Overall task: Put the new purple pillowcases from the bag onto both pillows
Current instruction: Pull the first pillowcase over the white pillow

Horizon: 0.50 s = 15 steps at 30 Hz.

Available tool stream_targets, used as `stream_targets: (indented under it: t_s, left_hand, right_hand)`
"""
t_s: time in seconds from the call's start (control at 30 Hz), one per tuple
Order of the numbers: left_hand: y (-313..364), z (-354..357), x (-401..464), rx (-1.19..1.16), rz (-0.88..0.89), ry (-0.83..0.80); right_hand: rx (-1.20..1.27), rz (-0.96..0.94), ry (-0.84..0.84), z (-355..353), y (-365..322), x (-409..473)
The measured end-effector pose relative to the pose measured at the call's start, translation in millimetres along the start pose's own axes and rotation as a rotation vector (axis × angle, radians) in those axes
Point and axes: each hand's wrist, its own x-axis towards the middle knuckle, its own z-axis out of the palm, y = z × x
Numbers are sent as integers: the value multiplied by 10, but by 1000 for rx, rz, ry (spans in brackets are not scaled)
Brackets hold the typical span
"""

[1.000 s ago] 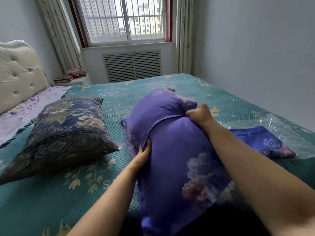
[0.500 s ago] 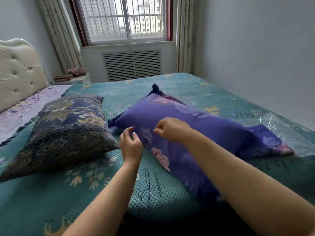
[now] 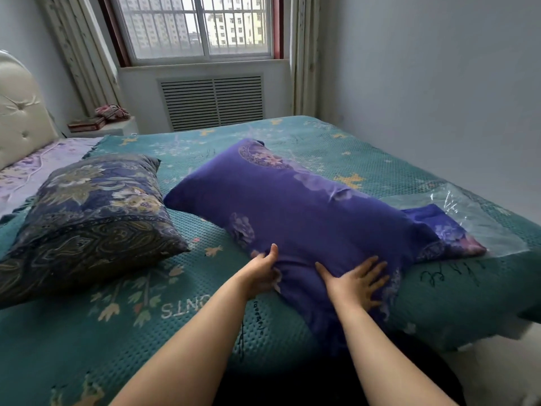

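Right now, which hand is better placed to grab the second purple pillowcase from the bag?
Right hand, likely. It lies flat on the purple pillow, on the side nearer the folded pillowcase and clear bag. Left hand is gripping fabric.

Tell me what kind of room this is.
A bedroom, most likely in a home: a bed with a padded headboard, two pillows on it, and a curtained window behind.

Teal bedspread (image 3: 87, 332) under two pillows (image 3: 87, 212), plastic bag (image 3: 480, 218).
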Motion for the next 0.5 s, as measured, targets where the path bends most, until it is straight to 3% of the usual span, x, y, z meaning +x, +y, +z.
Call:
stream_targets:
  t_s: [0.07,0.17,0.23,0.3,0.4,0.5]
  left_hand:
    - [-19,-8,56,-178,-2,14]
    - [5,60,158,-295,5,-13]
    - [102,136,159,-375,2,-5]
    - [246,182,156,-469,32,-22]
    - [502,220,187,-612,99,-60]
    - [702,229,360,-657,281,104]
  right_hand:
    - [139,178,0,52,51,145]
    - [526,329,-196,80,62,364]
    - [794,226,-239,35,-5,404]
    - [881,-4,-217,-91,-167,328]
    - [787,-404,-173,-265,-448,237]
    - [715,-565,-154,-382,-690,282]
